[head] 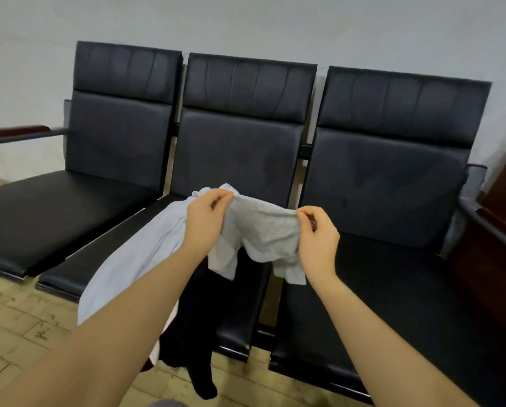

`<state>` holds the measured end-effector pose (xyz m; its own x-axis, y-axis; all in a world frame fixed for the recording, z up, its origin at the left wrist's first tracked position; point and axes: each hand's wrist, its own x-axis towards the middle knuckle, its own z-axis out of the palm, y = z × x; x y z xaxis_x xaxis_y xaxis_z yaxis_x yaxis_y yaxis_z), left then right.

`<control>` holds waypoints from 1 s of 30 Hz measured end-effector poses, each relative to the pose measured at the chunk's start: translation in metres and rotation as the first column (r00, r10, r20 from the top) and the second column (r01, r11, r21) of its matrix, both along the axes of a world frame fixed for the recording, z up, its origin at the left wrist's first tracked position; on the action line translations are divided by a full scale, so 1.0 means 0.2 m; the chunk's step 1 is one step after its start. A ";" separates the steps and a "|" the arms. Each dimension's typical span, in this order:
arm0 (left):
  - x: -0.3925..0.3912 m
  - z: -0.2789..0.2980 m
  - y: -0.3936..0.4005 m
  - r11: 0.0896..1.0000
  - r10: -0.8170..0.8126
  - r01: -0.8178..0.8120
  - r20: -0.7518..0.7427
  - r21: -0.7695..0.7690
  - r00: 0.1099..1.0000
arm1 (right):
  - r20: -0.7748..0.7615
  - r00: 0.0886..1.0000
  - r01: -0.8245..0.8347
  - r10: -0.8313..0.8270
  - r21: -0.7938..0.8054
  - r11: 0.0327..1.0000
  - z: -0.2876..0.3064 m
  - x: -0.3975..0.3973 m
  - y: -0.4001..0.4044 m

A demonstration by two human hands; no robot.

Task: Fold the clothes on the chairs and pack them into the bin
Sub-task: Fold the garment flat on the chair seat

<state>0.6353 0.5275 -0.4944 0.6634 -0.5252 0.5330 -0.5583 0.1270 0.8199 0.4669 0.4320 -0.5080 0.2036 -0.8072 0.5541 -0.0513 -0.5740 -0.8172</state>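
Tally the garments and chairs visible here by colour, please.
Grey crumpled cotton garment, held up by both hands: 1
Pale blue cloth garment: 1
Black fabric garment: 1
Black padded leather chairs: 3
Total: 6

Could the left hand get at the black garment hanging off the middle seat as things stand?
Probably not right away: the left hand and right hand both pinch the grey garment. The black garment hangs close below, with nothing blocking it once a hand lets go.

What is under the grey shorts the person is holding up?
Below the grey shorts, a black garment hangs off the middle chair's seat. A pale blue garment lies beside them. Anything beneath those clothes is covered.
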 end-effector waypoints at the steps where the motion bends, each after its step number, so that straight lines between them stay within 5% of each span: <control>1: -0.01 0.04 0.00 1.000 -0.004 0.004 0.029 0.000 1.000 | 0.023 1.000 0.001 -0.001 -0.009 1.000 0.04 -0.02 0.00; 7: -0.14 0.27 -0.03 0.998 0.010 0.000 0.168 -0.061 0.986 | 0.111 0.993 0.040 -0.033 -0.063 0.997 0.25 -0.19 0.03; 15: -0.39 0.49 -0.02 0.983 -0.076 0.103 0.173 -0.152 0.982 | 0.194 0.979 0.092 -0.059 -0.166 0.982 0.49 -0.43 0.08; 23: -0.74 0.48 -0.10 0.955 -0.290 0.291 0.359 0.053 0.887 | 0.155 0.965 0.236 -0.210 -0.176 0.956 0.44 -0.80 0.01; 30: -1.08 0.29 -0.33 0.910 -0.415 0.401 0.273 0.108 0.868 | 0.064 0.916 0.400 -0.396 -0.080 0.913 0.26 -1.16 -0.18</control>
